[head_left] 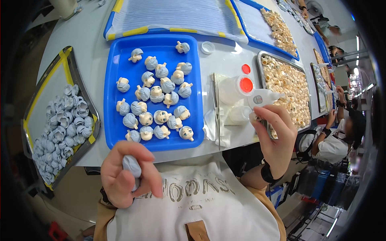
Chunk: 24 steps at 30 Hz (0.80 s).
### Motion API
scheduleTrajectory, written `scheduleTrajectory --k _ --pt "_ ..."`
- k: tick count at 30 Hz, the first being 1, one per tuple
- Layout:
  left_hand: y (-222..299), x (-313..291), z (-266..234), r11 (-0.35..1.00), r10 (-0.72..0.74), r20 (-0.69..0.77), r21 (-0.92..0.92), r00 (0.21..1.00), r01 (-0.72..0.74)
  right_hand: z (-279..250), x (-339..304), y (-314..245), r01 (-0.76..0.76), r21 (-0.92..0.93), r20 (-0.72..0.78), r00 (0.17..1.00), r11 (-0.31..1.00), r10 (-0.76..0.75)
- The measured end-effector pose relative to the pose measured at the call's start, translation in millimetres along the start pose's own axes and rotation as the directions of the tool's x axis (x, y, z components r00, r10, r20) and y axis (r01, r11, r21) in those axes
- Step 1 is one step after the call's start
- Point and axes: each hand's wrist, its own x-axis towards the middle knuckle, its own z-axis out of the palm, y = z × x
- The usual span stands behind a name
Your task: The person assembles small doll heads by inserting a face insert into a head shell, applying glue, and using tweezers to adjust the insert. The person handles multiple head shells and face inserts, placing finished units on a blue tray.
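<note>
My left hand [128, 174] is closed round a grey-blue doll hair piece [132, 166], in front of the blue tray's near edge. Thumb and forefinger of my right hand [277, 132] pinch a small pale doll-head part [255, 117], mostly covered by the fingertips. Close to that hand are a white squeeze bottle [261, 97] and a small translucent jar [240, 114]. In the blue tray [152, 40] lie several doll heads [157, 94] with grey-blue hair, turned various ways.
At the left, a metal tray [89, 105] edged with yellow tape holds loose grey-blue hair pieces [64, 128]. A metal tray [263, 76] of pale parts stands at the right. A red-topped container [233, 90], metal tweezers [217, 120] and a paper-lined tray [173, 18] share the table; co-workers sit beyond.
</note>
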Motion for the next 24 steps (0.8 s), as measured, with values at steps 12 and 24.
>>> scheduleTrajectory --k 12,24 --pt "-2 -4 -3 0.927 0.068 -0.099 0.374 0.993 -0.026 6 3 4 -0.023 0.01 0.046 0.999 1.0 0.022" --pt "-2 0 1 0.994 -0.035 -0.014 0.099 0.999 0.036 8 -10 10 -0.083 0.038 -0.02 0.996 0.996 0.084"
